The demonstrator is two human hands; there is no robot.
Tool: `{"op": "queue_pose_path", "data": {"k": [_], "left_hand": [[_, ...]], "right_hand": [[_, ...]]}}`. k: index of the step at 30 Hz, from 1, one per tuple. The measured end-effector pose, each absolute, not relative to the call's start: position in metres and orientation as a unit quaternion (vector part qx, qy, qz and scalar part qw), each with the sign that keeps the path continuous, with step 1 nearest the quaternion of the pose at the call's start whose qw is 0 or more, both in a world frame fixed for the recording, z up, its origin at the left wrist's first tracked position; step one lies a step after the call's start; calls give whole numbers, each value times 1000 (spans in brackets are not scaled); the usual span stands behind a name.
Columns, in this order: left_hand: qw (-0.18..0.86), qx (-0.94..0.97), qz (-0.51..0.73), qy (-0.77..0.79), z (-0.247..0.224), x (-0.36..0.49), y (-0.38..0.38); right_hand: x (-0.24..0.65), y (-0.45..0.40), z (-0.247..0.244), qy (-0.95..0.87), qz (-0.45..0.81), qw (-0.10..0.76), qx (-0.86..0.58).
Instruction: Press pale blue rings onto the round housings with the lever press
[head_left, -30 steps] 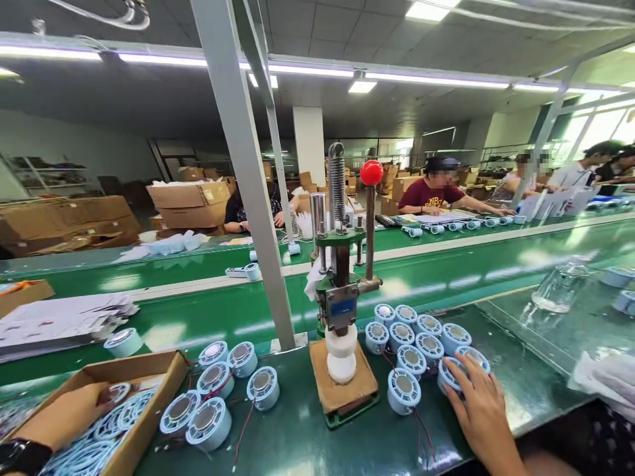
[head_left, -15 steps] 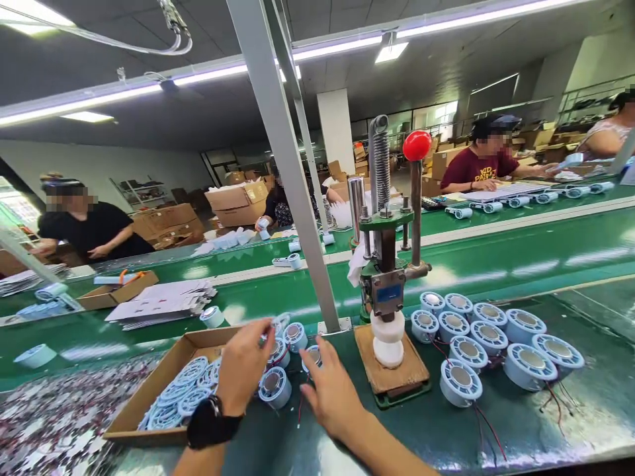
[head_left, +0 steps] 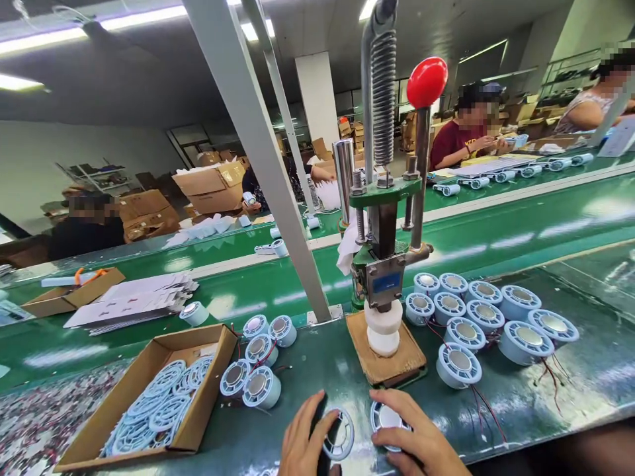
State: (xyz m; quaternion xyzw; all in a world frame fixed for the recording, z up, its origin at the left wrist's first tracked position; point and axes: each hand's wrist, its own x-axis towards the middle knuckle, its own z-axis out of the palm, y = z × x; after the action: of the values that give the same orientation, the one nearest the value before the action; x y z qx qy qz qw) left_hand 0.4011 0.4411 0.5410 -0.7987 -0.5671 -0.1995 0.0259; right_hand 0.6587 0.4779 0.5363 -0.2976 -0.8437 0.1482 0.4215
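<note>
One blue ring (head_left: 350, 436) in left hand (head_left: 305, 441)

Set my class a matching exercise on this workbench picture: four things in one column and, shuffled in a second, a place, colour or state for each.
Column one
1. Left hand
2. Right hand
3. Lever knob
4. Heap of blue rings

Column two
A. Red
B. Touching a round blue part with a pale disc
C. Inside an open cardboard box
D. Touching a single thin ring

Pairs: 1-D, 2-B, 3-A, 4-C
</note>
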Motion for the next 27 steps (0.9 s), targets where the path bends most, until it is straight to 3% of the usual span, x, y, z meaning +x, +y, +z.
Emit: {"op": "queue_pose_path", "data": {"k": [4,12,17,23,27], "left_hand": [[27,-791,-174,-587,540,404,444],[50,-714,-174,-676,546,411,445],[-39,-789,-144,-596,570,396,451],[-101,-656,-331,-671,582,425,447],[-98,-669,-324,-662,575,459,445]], "right_hand": [[653,479,530,-817,116,479,-299],[660,466,532,-819,164,424,-349],[653,465,536,-797,158,455,-364],[619,463,526,-769,127,471,-412],[608,465,520,-754,116,490,-421]]}}
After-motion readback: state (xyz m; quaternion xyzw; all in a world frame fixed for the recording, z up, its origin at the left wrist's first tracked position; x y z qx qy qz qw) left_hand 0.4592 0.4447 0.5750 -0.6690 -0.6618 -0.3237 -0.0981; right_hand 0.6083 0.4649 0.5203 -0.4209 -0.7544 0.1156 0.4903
